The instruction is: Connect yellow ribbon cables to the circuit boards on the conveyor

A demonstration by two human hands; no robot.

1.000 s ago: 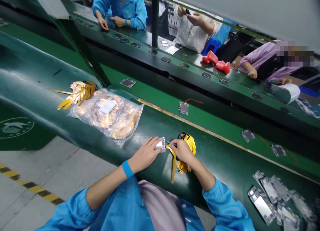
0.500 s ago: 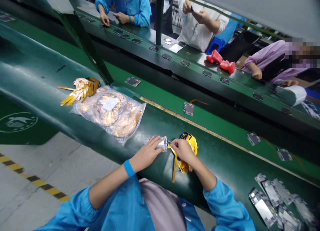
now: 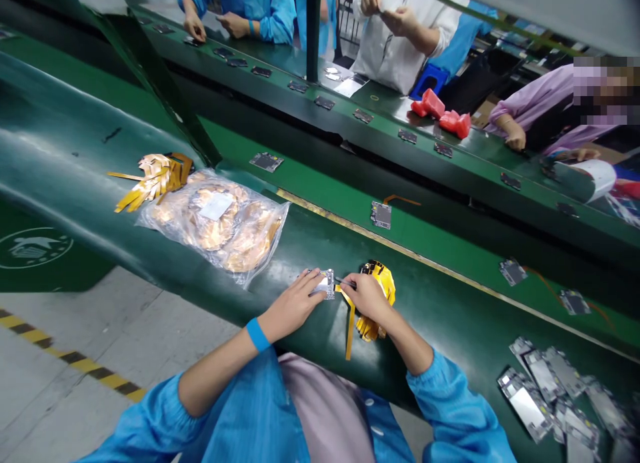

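My left hand (image 3: 295, 297) steadies a small circuit board (image 3: 327, 284) on the green bench, its thumb at the near edge and its fingers across the far side. Part of the board is hidden under that hand. In a pinch, my right hand (image 3: 369, 295) holds a thin dark tool that looks like tweezers (image 3: 343, 282), its tip at the board's right edge. A yellow flex cable (image 3: 349, 329) runs from beside the board towards me. Just past my right hand lies a bundle of yellow flex cables (image 3: 384, 283), partly covered by the hand and wrist.
A clear bag of copper-coloured flex cables (image 3: 215, 223) lies left, beside a loose cable bundle (image 3: 155, 176). Several circuit boards are piled (image 3: 530, 409) at right. Boards sit along the green conveyor (image 3: 320, 183). A post (image 3: 160, 89) rises at left. Co-workers sit opposite.
The boards on the near conveyor have shifted slightly right, and those on the far line slightly left. My hands stay at the same board with almost no movement.
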